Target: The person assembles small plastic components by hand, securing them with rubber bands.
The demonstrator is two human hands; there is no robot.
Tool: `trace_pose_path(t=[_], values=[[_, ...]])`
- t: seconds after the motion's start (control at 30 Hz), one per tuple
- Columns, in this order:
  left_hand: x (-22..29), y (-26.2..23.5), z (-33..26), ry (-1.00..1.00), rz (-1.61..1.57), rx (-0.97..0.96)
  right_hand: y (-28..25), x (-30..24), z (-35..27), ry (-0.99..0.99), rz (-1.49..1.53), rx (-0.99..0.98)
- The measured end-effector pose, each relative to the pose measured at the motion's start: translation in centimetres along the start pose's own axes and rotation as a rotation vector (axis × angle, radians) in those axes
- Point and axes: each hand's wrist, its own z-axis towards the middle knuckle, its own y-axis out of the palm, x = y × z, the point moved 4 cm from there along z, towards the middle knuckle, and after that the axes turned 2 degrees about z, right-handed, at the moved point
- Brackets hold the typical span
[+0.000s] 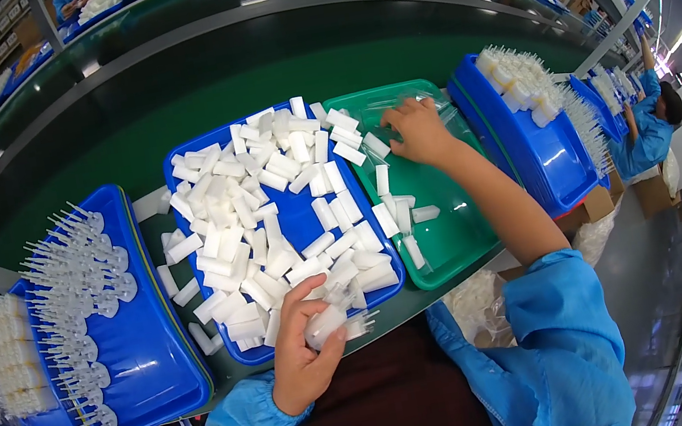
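Evidently both hands are busy: the left hand point(302, 346) has its grip curled round a white piece point(322, 328), rounded, with clear prongs point(363, 325) jutting toward the right, just above the near rim of the middle blue tray point(293, 221). The right hand point(418, 132) dips into the far end of the green tray point(455, 194), fingers bent among clear parts point(453, 115); whether that grip holds one, I cannot tell.

To do this well, I would keep the left hold light and clear of the prongs, which look thin and likely to bend, and lift clear parts singly, since glossy plastic may slip or cling together.

The blocks point(223, 233) are matte, white and stubby, some with rounded sides, heaped in the blue tray and spilling onto the dark desk point(228, 372); several lie in the green tray too. At the left, spiky stems point(70, 294) stand in close rows, translucent and slender over rounded bases.
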Motion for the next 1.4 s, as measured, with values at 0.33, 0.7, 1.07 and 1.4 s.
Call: trace_pose_path(t=[0.33,0.7,1.07,1.4], values=[[0.0,-0.2,0.0,-0.017,-0.020,0.005,-2.9,-0.9,-4.5,0.053,0.249,0.076],[-0.2,0.0,0.3,-0.007,0.026,0.028,-4.2,-5.8,-8.3,0.320,1.254,0.159],[0.0,-0.6,0.5,0.032,0.163,0.130,-6.5,-14.9,-9.9,0.211,1.791,-0.131],[0.1,-0.7,0.2,0.037,0.218,0.147,-6.5,-17.2,-10.6,0.129,1.645,-0.029]])
